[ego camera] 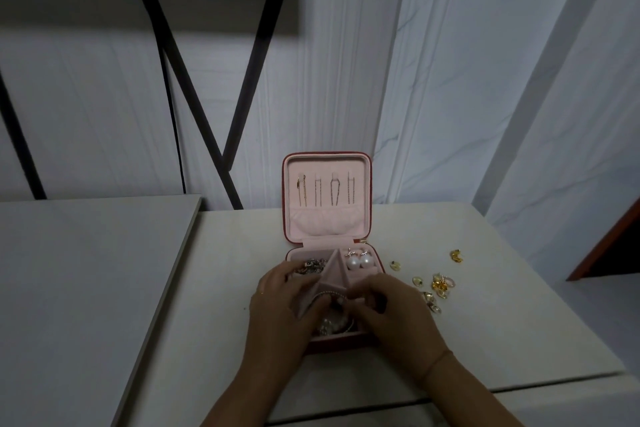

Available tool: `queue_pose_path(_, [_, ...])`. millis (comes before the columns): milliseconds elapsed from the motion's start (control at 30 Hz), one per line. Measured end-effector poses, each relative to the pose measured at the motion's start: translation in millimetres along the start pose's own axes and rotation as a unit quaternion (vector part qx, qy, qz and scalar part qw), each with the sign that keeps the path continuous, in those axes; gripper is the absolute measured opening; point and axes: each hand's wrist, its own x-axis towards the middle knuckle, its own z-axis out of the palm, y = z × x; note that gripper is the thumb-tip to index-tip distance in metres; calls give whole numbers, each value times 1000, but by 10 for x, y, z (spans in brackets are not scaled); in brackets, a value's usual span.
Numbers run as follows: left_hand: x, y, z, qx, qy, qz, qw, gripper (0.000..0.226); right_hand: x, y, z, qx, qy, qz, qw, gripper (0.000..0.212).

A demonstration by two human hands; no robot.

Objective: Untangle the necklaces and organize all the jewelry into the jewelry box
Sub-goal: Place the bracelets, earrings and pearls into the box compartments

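A small red jewelry box (374, 263) with a pink lining stands open on the white table; several necklaces (325, 189) hang in its upright lid. Two pearl earrings (359, 261) sit in the back right compartment, and a dark tangle of jewelry (311, 266) lies in the back left one. My left hand (280, 308) and my right hand (398, 315) are both over the box's front half. Their fingertips meet at a beaded bracelet (329, 294) by a lifted pink divider (334, 274). Which hand pinches the bracelet is unclear. More pearls (327, 324) show below.
Loose gold earrings and rings (438, 282) lie scattered on the table to the right of the box, one piece (458, 255) farther back. A second table (86, 270) adjoins on the left. Black metal legs (194, 80) stand behind against the wall.
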Motion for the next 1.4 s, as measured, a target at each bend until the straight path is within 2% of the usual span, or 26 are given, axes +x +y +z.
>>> queue_pose_path(67, [37,25,-18,-15,11,-7,1000,57,34,116,-110,63,70,8,996,26])
queue_pose_path(167, [148,41,-5,-33,10,-7,999,38,162,361,-325,69,144,56,985,26])
queue_pose_path(267, [351,42,41,-6,-2,15,1000,27,371,561,-440,4,109,105,988,12])
queue_pose_path(300, [432,58,53,-5,-9,26,1000,26,432,582,-444,-25,91,109,990,15])
queue_pose_path(467, [661,183,99,-35,-67,75,994,25,561,621,-297,-92,41,63,993,25])
queue_pose_path(667, [608,60,82,-31,-148,91,984,21,586,710,-188,-121,55,38,990,6])
queue_pose_path(800, [573,-47,64,-56,-101,84,990,25,613,699,-162,-162,48,25,985,2])
queue_pose_path(900, [591,-80,64,-86,-62,79,991,23,618,705,-163,-147,65,41,986,14])
queue_pose_path(967, [604,-86,64,-93,-60,85,990,22,623,719,-176,-126,79,54,987,22])
queue_pose_path(1033, [609,-92,69,-96,-61,94,989,22,629,732,-176,-137,72,54,986,21])
queue_pose_path(1133, [611,-107,83,-99,-59,95,989,22,647,739,-172,-188,54,32,980,11])
queue_pose_path(1300, [606,-105,95,-103,-70,96,988,22,637,661,-134,-302,45,14,952,20])
queue_pose_path(1400, [601,-99,93,-109,-73,92,987,22,626,629,-117,-323,53,12,945,20])
